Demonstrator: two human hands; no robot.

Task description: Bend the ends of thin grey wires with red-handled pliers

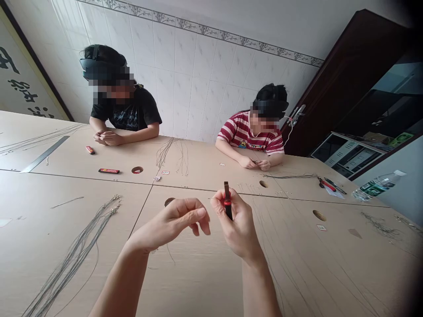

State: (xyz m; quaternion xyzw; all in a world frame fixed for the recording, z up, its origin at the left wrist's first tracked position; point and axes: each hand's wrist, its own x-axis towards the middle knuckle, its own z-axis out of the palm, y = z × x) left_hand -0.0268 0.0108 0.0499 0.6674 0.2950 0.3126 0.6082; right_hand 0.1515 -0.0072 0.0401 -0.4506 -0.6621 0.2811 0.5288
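In the head view, my right hand (236, 224) is closed around a black lighter (228, 209) with a red part and a metal top, held upright. Just to its left is my left hand (183, 218), fingers curled and thumb pressed against the index finger. Whether a thin cord is pinched there I cannot make out. Below the left wrist, a short thin cord (170, 254) shows on the table. To the left lies a bundle of grey cords (82, 240) with small metal clasps at its far end.
Two people sit across the table (194, 281), hands together. Before them are a red lighter (90, 150), a black lighter (109, 171), a metal ruler (46, 154) and loose cords (165, 152). Red-handled pliers (327, 185) and a water bottle (378, 186) are at right. The tabletop has round holes.
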